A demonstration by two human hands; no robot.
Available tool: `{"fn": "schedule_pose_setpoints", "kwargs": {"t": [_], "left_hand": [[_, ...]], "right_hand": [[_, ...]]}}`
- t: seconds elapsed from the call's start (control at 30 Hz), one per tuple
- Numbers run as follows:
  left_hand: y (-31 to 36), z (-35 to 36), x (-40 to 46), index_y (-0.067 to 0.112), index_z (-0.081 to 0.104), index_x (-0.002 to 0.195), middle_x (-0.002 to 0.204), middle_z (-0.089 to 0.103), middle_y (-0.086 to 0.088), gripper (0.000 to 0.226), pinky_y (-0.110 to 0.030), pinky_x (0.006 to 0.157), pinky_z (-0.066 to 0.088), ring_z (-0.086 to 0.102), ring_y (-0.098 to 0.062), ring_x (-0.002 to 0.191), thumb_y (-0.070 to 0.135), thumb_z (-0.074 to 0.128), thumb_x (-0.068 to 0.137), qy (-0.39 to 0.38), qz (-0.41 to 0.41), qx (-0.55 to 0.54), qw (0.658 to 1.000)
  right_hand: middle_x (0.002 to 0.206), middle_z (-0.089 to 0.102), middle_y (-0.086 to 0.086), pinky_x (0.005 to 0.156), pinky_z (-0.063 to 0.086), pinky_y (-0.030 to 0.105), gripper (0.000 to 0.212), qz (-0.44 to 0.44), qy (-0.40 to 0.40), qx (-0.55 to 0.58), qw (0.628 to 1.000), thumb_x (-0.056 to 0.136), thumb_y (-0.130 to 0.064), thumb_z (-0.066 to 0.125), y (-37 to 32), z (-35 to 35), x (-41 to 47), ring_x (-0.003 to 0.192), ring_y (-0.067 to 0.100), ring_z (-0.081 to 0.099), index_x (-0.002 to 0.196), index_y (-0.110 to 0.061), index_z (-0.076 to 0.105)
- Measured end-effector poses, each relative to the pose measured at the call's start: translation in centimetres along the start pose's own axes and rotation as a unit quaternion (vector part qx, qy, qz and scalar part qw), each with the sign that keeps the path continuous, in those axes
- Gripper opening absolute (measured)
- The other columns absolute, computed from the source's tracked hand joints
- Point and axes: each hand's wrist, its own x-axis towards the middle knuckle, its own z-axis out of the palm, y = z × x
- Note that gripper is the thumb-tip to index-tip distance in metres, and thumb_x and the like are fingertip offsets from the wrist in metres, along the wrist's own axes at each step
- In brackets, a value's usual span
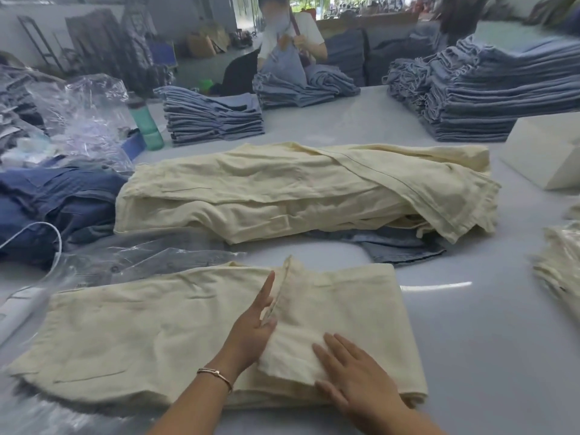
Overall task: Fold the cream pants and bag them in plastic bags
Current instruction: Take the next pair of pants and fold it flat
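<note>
Head view of a packing table (470, 324) during folding. The cream pants (141, 324) lie flat at the near edge, directly under the hands, with their long axis running left to right. The right-hand part is already doubled over, forming a thicker folded panel whose free edge rises in a small ridge near the middle of the garment.

The left hand (251, 328) lies at that ridge with its fingers straight and pointing away from the person. Its fingertips are partly tucked beneath the raised edge, and it grips nothing. The right hand (354, 368) rests palm down on the near part of the folded panel, fingers spread and straight, pressing the cloth flat.

The unfolded length extends to the left, so the left hand is the nearer one to the portion probably to be turned over next. The right hand is placed to pin the finished fold.

Clear plastic bags (150, 262) lie just beyond the pants on the left, within reach of the left hand. A heap of unfolded cream pants (298, 189) lies farther off, across the middle of the table, also with its long side left to right. Bagged cream garments (561, 271) sit at the right edge. Stacks of blue jeans (213, 120) stand along the far side, and another person (292, 42) works there.
</note>
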Motion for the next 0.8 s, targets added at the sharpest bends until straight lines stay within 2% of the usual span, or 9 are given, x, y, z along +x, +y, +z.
{"fn": "schedule_pose_setpoints", "kwargs": {"t": [0.03, 0.13, 0.27, 0.37, 0.43, 0.53, 0.63, 0.7, 0.8], "left_hand": [[-0.2, 0.1, 0.0, 0.054, 0.019, 0.145, 0.13, 0.056, 0.008, 0.084, -0.032, 0.096, 0.046, 0.059, -0.013, 0.108, 0.0, 0.05, 0.089, 0.003, -0.021, 0.003, 1.0], [-0.1, 0.4, -0.1, 0.034, 0.035, 0.146, 0.079, 0.057, -0.002, 0.076, -0.027, 0.072, 0.043, 0.051, -0.016, 0.072, -0.01, 0.048, 0.086, 0.024, -0.071, -0.076, 0.994], [1.6, -1.2, 0.6, 0.028, 0.07, 0.112, 0.114, 0.068, 0.011, 0.047, -0.032, 0.104, 0.044, 0.06, -0.011, 0.113, -0.008, 0.048, 0.089, 0.036, -0.043, -0.123, 0.991], [0.5, -3.3, 0.3, 0.03, 0.07, 0.107, 0.117, 0.067, 0.009, 0.051, -0.034, 0.105, 0.043, 0.06, -0.013, 0.114, -0.01, 0.046, 0.088, 0.078, -0.047, -0.124, 0.988], [-1.6, -4.5, -0.5, 0.029, 0.065, 0.116, 0.124, 0.062, 0.007, 0.052, -0.031, 0.108, 0.039, 0.055, -0.014, 0.12, -0.01, 0.045, 0.087, 0.097, -0.059, -0.049, 0.992], [-5.6, -4.9, -1.7, 0.024, 0.045, 0.141, 0.142, 0.041, 0.002, 0.051, -0.026, 0.109, 0.032, 0.042, -0.017, 0.132, 0.01, 0.052, 0.093, 0.035, -0.114, 0.148, 0.982], [-6.2, -4.5, -2.5, 0.035, 0.035, 0.145, 0.149, 0.029, 0.003, 0.061, -0.033, 0.106, 0.037, 0.031, -0.022, 0.132, 0.047, 0.056, 0.088, 0.12, -0.106, 0.364, 0.917], [-5.0, -3.6, -2.7, 0.039, 0.033, 0.145, 0.156, 0.023, 0.002, 0.067, -0.037, 0.112, 0.028, 0.022, -0.025, 0.14, 0.059, 0.054, 0.084, 0.141, -0.055, 0.398, 0.905], [-3.8, -0.8, -3.3, 0.045, 0.017, 0.149, 0.16, 0.001, 0.014, 0.084, -0.034, 0.118, -0.007, -0.007, -0.014, 0.148, 0.081, 0.041, 0.076, -0.001, 0.052, 0.44, 0.896]], "right_hand": [[0.104, 0.072, -0.015, 0.072, 0.052, 0.011, 0.053, 0.003, 0.0, -0.001, 1.0, 0.058, -0.076, 0.066, 0.0, -0.1, 0.0, 0.095, 0.0, 0.068, 0.098, -0.043, 0.074], [0.095, 0.073, -0.015, 0.066, 0.052, 0.011, 0.047, 0.012, 0.05, -0.008, 0.999, 0.054, -0.069, 0.075, 0.8, -0.6, 0.3, 0.085, 0.001, 0.07, 0.089, -0.038, 0.077], [0.093, 0.074, 0.003, 0.065, 0.057, 0.025, 0.031, 0.114, 0.135, 0.024, 0.984, 0.069, -0.043, 0.073, 2.8, -1.7, 0.1, 0.08, 0.017, 0.072, 0.088, -0.018, 0.078], [0.142, 0.048, 0.007, 0.103, 0.041, 0.034, 0.048, 0.207, 0.076, 0.035, 0.975, 0.09, -0.043, 0.055, 3.8, -1.8, -0.1, 0.129, 0.022, 0.048, 0.133, -0.021, 0.054], [0.156, 0.02, 0.0, 0.111, 0.027, 0.032, 0.06, 0.254, 0.04, 0.064, 0.964, 0.094, -0.051, 0.04, 4.2, -1.5, -0.1, 0.143, 0.018, 0.022, 0.148, -0.028, 0.026], [0.152, 0.022, 0.004, 0.105, 0.035, 0.033, 0.072, 0.333, 0.035, 0.132, 0.933, 0.093, -0.05, 0.045, 4.3, -1.1, 0.2, 0.137, 0.021, 0.027, 0.149, -0.02, 0.013], [0.138, 0.043, 0.012, 0.089, 0.042, 0.038, 0.072, 0.432, 0.057, 0.263, 0.861, 0.09, -0.046, 0.055, 4.8, -1.2, 0.5, 0.123, 0.03, 0.046, 0.144, -0.009, 0.024], [0.125, 0.055, 0.014, 0.077, 0.041, 0.036, 0.061, 0.468, 0.05, 0.322, 0.822, 0.09, -0.043, 0.059, 5.3, -1.2, 0.8, 0.111, 0.033, 0.055, 0.133, -0.005, 0.038], [0.104, 0.063, 0.012, 0.078, 0.048, 0.04, 0.028, 0.453, 0.051, 0.427, 0.781, 0.09, -0.025, 0.062, 5.6, -1.6, 1.5, 0.089, 0.029, 0.058, 0.107, -0.004, 0.056]]}}
